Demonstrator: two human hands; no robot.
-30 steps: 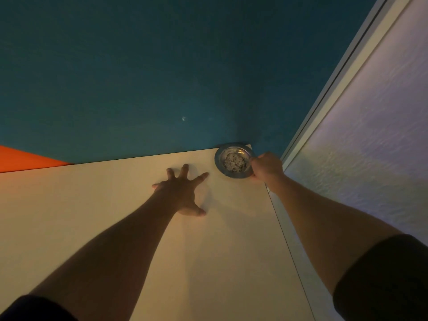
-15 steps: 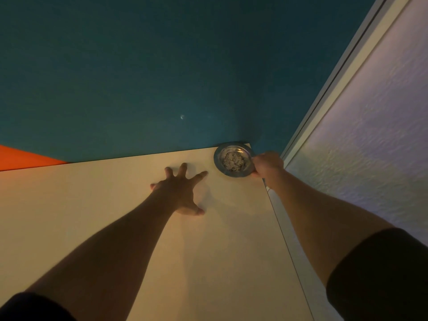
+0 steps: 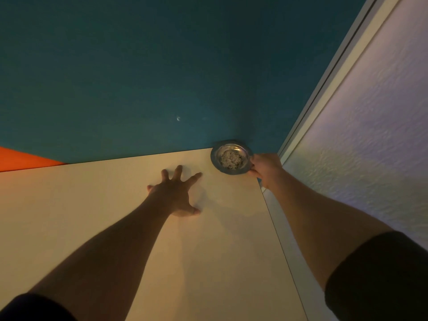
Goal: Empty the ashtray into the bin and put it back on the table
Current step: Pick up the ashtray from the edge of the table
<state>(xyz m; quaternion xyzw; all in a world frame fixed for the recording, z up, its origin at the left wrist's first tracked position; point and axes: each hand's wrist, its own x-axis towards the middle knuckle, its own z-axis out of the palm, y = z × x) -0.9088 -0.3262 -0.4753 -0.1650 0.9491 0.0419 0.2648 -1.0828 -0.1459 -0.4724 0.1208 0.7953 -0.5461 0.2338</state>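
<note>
A round metal ashtray [image 3: 230, 157] full of grey ash sits at the far right corner of the pale table [image 3: 115, 205], close to the dark teal wall. My right hand [image 3: 266, 167] grips the ashtray's right rim, fingers closed on it. My left hand [image 3: 177, 193] lies flat on the tabletop to the left of the ashtray, fingers spread, holding nothing. No bin is in view.
A teal wall [image 3: 162, 66] runs behind the table. To the right stand a white frame [image 3: 328, 89] and a textured white surface [image 3: 370, 135]. An orange patch [image 3: 20, 161] shows at the far left. The table's right edge runs just beneath my right forearm.
The ashtray looks slightly raised and nudged toward the table's far edge in my right hand. My left hand has stayed flat on the table.
</note>
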